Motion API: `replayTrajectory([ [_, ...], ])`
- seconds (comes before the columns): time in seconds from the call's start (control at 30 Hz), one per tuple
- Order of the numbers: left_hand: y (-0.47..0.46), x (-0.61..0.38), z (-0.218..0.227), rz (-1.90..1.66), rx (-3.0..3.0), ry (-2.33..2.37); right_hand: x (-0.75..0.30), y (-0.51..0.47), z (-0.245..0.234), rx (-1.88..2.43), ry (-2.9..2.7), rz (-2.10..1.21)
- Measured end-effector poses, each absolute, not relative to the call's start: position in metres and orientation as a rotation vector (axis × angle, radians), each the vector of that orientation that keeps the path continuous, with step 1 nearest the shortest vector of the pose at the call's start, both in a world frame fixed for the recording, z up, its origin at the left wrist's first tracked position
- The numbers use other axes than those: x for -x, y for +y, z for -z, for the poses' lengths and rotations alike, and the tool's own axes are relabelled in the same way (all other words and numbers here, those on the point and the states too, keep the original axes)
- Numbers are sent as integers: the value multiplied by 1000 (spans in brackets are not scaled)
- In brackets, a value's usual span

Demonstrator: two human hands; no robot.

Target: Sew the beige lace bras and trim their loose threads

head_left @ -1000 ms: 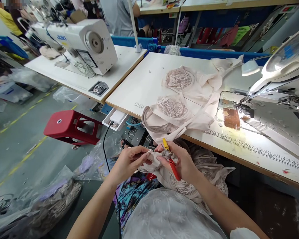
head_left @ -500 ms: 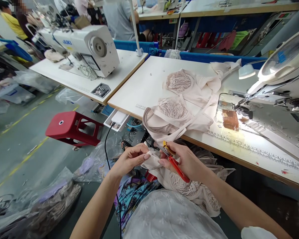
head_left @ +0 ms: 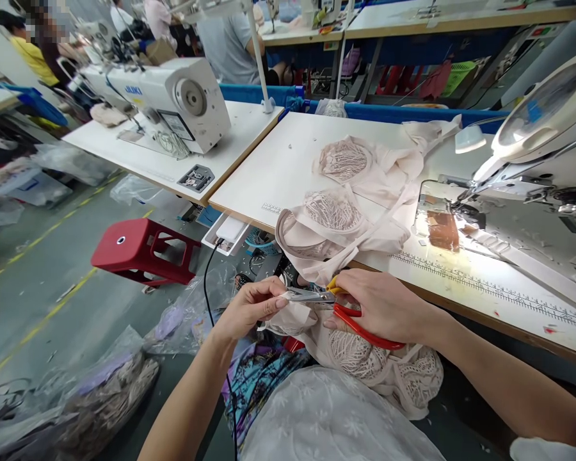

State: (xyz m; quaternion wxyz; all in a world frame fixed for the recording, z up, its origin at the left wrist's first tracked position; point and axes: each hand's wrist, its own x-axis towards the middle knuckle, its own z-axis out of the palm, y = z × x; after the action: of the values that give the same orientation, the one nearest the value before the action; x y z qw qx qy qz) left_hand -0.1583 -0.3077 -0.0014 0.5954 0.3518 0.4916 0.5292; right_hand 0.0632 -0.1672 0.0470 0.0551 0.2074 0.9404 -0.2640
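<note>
My left hand (head_left: pixel 259 305) pinches the edge of a pale pink bra (head_left: pixel 295 318) between thumb and fingers. In my right hand (head_left: pixel 379 304) is a pair of scissors (head_left: pixel 360 328) with red and yellow handles. Their blades point left, and the tips meet the fabric at my left fingertips. The rest of this bra, with lace cups, hangs over my lap. Just beyond my hands, another bra (head_left: pixel 333 211) with lace cups lies on the white table, its near edge overhanging the front. Behind it is a further lace cup (head_left: pixel 346 158).
A lit sewing machine (head_left: pixel 552 179) stands on the table (head_left: pixel 509 301) at right. Another sewing machine (head_left: pixel 187 102) is on the left table. A red stool (head_left: pixel 125 246) and plastic bags (head_left: pixel 110 397) are on the floor. A black cable (head_left: pixel 205 288) hangs beside my left arm.
My right hand has swung the scissors from lying back in the palm to pointing left, bringing the blades to the fabric edge. My left hand keeps its pinch nearly in place.
</note>
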Motion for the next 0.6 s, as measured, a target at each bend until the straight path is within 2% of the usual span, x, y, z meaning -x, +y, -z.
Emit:
replayTrajectory([
  [0.4,-306,157,-7,-1247,-840,1181,-49,-174,-59,-604,3004,396],
  [0.6,-309,160,-12,-1231,-873,1230,-48,-173,-55,-563,3054,379],
])
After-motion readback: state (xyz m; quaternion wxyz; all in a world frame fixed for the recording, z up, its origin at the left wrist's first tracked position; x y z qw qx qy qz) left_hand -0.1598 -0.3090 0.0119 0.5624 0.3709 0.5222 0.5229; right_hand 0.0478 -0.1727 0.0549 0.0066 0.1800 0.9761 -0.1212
